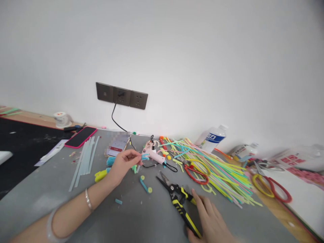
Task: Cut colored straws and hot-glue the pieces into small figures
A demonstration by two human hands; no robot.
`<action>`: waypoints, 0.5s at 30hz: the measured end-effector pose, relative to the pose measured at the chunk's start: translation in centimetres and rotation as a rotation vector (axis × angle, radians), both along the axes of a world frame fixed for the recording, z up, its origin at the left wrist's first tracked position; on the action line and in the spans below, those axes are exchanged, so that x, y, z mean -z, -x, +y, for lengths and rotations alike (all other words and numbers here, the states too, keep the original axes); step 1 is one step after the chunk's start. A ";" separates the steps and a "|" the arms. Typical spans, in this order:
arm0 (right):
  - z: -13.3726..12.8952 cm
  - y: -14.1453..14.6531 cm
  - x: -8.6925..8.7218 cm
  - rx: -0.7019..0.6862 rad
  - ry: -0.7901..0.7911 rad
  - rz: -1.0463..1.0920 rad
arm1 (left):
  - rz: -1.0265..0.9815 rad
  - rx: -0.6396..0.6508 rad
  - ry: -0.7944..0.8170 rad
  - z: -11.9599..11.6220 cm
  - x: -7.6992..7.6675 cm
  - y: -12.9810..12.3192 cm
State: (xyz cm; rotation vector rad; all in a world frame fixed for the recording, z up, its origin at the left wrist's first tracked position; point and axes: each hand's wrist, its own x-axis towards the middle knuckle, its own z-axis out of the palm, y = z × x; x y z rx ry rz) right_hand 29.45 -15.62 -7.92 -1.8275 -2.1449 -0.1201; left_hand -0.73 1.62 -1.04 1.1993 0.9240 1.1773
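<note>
My left hand (126, 163) pinches a small blue bent piece of pipe cleaner (145, 156) between thumb and fingertips. Right behind it lies a pink hot glue gun (155, 156) with a black cord. My right hand (211, 219) is closed around the black and yellow handles of a pair of snips (182, 210), whose blades are apart and point away to the left. Between the two hands lies a blue pipe cleaner piece with yellow-green coiled ends (144, 185). A short blue offcut (118, 201) is nearer to me.
Many coloured pipe cleaners (217, 168) spread to the right, with red and yellow scissors (197, 172) among them. Glue sticks (86, 158) and a pink-cased phone (81, 137) are on the left. A white bottle (212, 139) stands by the wall, below and right of the sockets (122, 96).
</note>
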 end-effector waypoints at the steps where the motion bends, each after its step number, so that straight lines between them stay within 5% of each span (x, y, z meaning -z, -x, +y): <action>1: 0.0 -0.2 -0.4 -0.006 0.026 -0.011 | -0.001 0.003 0.008 0.0 0.0 0.0; 9: 0.6 -1.6 -4.2 0.067 -0.055 -0.072 | -0.133 0.031 0.192 -0.3 -0.9 -0.3; 15: 4.9 0.3 -7.5 0.019 -0.207 0.037 | -0.176 0.052 0.217 -0.2 -1.1 0.1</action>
